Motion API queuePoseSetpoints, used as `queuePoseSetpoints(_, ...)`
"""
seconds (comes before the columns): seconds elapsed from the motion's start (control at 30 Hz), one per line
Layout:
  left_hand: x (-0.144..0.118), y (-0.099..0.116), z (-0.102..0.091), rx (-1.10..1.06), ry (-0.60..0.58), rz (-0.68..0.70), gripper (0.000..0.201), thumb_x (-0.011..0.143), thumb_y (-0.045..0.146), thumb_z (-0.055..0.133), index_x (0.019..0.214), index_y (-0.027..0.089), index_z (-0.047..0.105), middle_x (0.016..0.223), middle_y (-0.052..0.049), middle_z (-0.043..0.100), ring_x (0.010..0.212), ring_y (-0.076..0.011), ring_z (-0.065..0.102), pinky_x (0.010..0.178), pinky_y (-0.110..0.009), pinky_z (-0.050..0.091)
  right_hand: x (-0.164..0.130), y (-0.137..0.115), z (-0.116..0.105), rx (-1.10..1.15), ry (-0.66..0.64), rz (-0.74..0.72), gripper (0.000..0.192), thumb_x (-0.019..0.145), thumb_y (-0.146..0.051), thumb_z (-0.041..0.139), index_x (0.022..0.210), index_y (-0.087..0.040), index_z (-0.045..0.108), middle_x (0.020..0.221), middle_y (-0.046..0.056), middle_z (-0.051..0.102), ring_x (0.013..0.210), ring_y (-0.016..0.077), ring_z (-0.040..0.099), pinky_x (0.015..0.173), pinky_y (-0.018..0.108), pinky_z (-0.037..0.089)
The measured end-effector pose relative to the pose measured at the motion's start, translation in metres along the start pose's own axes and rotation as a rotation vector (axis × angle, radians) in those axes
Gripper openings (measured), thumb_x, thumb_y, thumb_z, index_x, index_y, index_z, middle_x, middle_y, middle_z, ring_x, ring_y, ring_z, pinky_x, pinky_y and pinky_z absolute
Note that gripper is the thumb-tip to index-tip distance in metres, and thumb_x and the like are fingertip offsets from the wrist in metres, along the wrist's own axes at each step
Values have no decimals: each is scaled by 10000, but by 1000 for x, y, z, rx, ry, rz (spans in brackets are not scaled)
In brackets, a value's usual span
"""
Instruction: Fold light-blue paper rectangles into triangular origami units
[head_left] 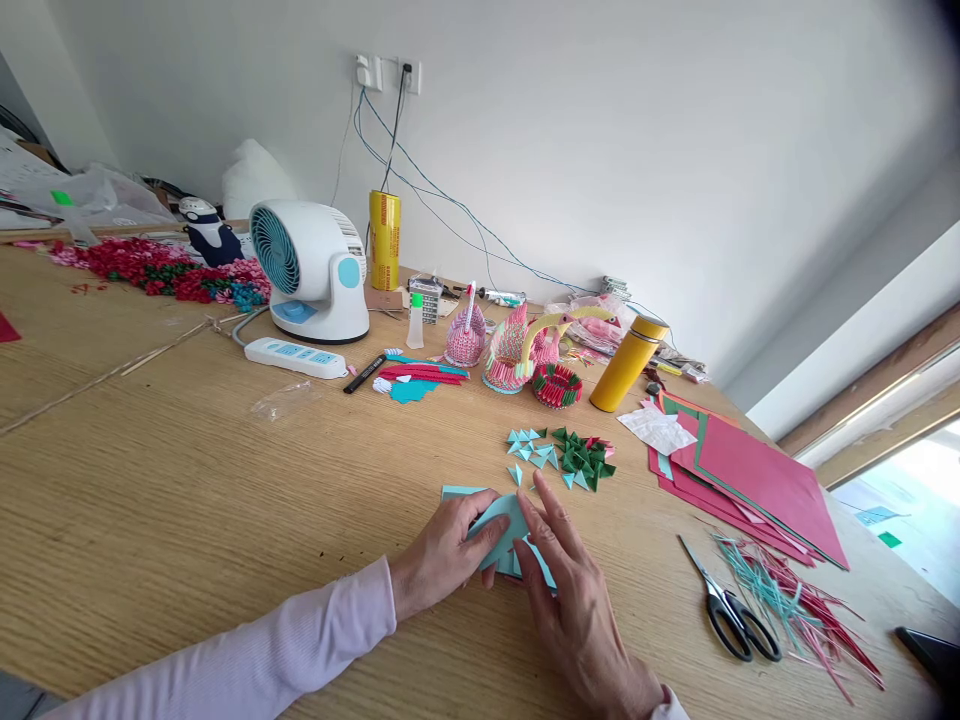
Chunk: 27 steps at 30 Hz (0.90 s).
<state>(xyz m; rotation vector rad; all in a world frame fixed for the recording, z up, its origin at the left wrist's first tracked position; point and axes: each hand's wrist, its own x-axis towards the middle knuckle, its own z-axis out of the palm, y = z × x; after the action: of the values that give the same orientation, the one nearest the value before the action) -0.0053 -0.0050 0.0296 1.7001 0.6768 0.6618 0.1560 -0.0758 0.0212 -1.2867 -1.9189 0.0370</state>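
Observation:
My left hand (pixel 450 550) pinches a folded piece of light blue paper (pixel 502 532) between thumb and fingers, just above the table. From the other side, my right hand (pixel 566 580) has its thumb and forefinger on the paper's right edge, its other fingers stretched out. Beneath both hands lie more light blue paper pieces (pixel 459 491), partly covered. Small folded light blue triangles (pixel 541 455) and dark green triangles (pixel 583 455) are heaped just beyond my fingertips, with a few pink ones at the back.
Right of my hands are black-handled scissors (pixel 731 610), thin paper strips (pixel 802 600) and stacked coloured sheets (pixel 765 470). Farther back stand a yellow bottle (pixel 628 365), a folded-paper swan (pixel 510 355), a round paper basket (pixel 557 386), a glue bottle (pixel 415 322), a fan (pixel 311 265) and a power strip (pixel 296 357).

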Motion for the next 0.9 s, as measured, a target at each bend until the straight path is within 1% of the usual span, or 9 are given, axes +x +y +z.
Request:
queuePoseSetpoints(0.13,0,-1,-1,9,0,-27,411,917,531,381,894,153,543,534,28,549,379,-79,442,375,-167,326,0,-2,-1,26,-18,12,496,950,-157,417,1433,-261,378,1520,122,304,1261,262,501,913,363,540)
queuePoseSetpoints(0.23,0,-1,-1,9,33,-20,355,914,465,437,922,141,581,568,19,568,416,-78,469,409,-168,358,2,-4,-4,68,-29,58,404,953,-180,415,1343,-248,493,1458,129,400,1182,239,570,897,334,538)
queuePoseSetpoints(0.3,2,0,-1,2,61,-5,278,888,385,505,940,136,615,725,-19,640,456,-71,491,433,-176,387,4,-6,-7,117,-28,101,302,951,-209,432,1211,-231,584,1313,126,538,1075,221,626,864,316,537)
queuePoseSetpoints(0.37,3,1,-2,19,89,6,190,823,288,590,916,133,647,867,-50,677,525,-84,538,474,-190,426,5,-8,-10,177,-35,146,210,948,-239,451,1058,-216,628,1101,104,636,939,201,654,793,288,531)
queuePoseSetpoints(0.43,5,1,-2,55,111,18,142,744,202,660,868,132,666,875,-54,695,647,-124,607,566,-212,476,6,-9,-13,219,-61,202,178,947,-267,462,934,-207,629,920,74,661,805,185,645,712,268,505)
queuePoseSetpoints(0.5,6,1,-2,80,126,32,160,694,166,706,844,131,665,824,-48,705,744,-158,646,679,-245,506,7,-10,-16,228,-104,264,179,941,-293,483,867,-206,620,825,50,660,730,177,620,675,266,470)
queuePoseSetpoints(0.63,7,-2,-3,73,57,28,260,665,188,755,889,122,641,787,-52,713,747,-174,671,725,-281,524,8,-11,-20,204,-172,281,145,898,-315,562,830,-208,632,784,27,678,719,181,604,690,271,419)
queuePoseSetpoints(0.73,6,-4,-4,70,-23,47,302,669,191,761,933,120,633,791,-53,714,753,-173,675,709,-269,525,10,-11,-22,206,-218,286,205,903,-335,552,770,-203,633,716,7,675,670,164,592,687,267,394)
queuePoseSetpoints(0.9,5,-5,-7,80,-80,67,307,699,185,745,971,110,625,795,-47,709,736,-154,670,671,-236,513,10,-10,-22,235,-248,307,254,905,-372,541,762,-187,639,691,-6,665,634,141,572,665,250,375)
